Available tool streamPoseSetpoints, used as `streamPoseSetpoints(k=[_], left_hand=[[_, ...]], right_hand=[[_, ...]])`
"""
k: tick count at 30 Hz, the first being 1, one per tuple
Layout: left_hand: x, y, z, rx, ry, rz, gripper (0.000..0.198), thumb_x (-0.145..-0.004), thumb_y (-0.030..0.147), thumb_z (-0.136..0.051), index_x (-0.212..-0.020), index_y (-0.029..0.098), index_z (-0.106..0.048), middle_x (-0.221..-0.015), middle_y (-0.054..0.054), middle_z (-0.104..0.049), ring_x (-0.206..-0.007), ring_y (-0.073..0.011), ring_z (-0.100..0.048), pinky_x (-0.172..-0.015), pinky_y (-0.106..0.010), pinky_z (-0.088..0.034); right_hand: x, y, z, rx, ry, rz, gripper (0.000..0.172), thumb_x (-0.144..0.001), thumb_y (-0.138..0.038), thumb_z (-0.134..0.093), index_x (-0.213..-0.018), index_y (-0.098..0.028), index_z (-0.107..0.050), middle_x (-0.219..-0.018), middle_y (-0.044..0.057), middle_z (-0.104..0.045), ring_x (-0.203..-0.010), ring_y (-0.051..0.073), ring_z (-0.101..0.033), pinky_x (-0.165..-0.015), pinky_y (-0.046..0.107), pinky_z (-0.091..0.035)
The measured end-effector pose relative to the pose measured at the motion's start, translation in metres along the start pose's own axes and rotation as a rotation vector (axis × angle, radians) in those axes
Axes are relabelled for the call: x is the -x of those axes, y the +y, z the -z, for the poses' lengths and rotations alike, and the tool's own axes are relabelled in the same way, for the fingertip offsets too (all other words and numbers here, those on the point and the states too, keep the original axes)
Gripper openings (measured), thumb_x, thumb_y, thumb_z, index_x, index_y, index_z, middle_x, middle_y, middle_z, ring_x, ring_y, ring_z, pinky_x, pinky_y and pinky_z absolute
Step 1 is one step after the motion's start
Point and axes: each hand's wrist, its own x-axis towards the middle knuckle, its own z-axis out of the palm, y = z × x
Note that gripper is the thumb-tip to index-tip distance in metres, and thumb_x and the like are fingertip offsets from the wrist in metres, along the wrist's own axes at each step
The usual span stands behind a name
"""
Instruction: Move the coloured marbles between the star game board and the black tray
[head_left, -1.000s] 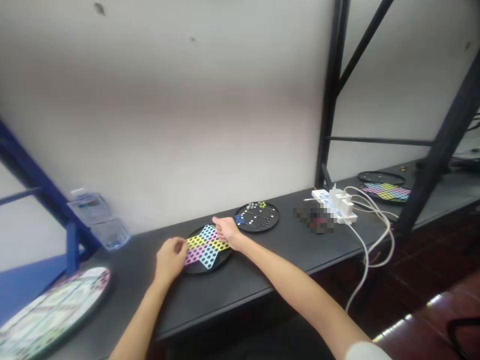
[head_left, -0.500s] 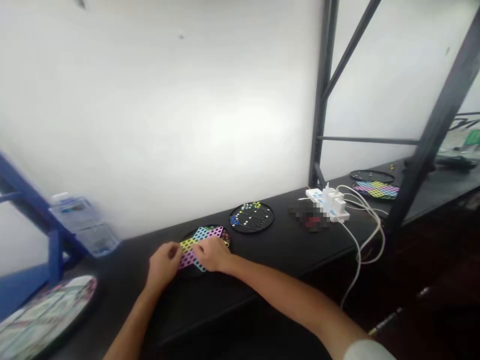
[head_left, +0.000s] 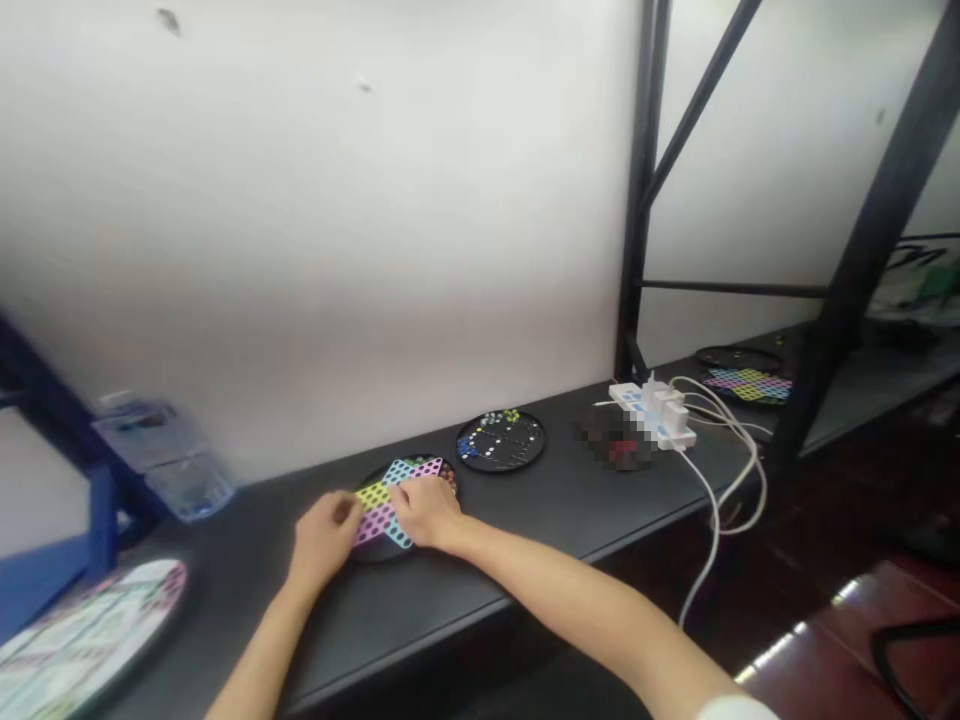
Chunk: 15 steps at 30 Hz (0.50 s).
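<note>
A star-shaped Chinese checkers board (head_left: 375, 518), with dark holes in yellow, pink and light-blue sections, lies over a round black tray (head_left: 379, 556). At its left point, my left hand (head_left: 322, 532) pinches the edge between thumb and fingers. My right hand (head_left: 429, 508) is closed on the right side of the board, covering that part. Small coloured pieces show in the tray behind my right hand. Close by at the right, a second round black tray (head_left: 517, 450) holds blue, white and yellow-green pieces.
A round board with pale panels (head_left: 90, 635) lies at the near left, before a clear plastic case (head_left: 184, 465) and a blue frame (head_left: 103, 510). Rightward are a power strip (head_left: 656, 418) with white cables, a blurred-out item (head_left: 615, 440), a black metal post (head_left: 634, 240) and another star board (head_left: 746, 384).
Both hands keep their hold on the board, with almost no movement. The view has shifted slightly and the exposure differs: the wall looks darker, the tabletop greyer.
</note>
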Motion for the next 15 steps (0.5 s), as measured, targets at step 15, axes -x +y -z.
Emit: streamPoseSetpoints(k=[15], left_hand=[[0.0006, 0.0015, 0.0024, 0.005, -0.022, 0.003, 0.025, -0.08, 0.04, -0.049, -0.083, 0.02, -0.063, -0.085, -0.004, -0.067, -0.077, -0.0191, -0.061, -0.072, -0.028, -0.045]], right_hand=[[0.0018, 0.0025, 0.0022, -0.159, 0.046, -0.008, 0.041, -0.095, -0.035, -0.04, -0.069, -0.017, -0.066, -0.07, 0.004, -0.067, -0.063, 0.013, -0.055, -0.06, 0.023, -0.032]])
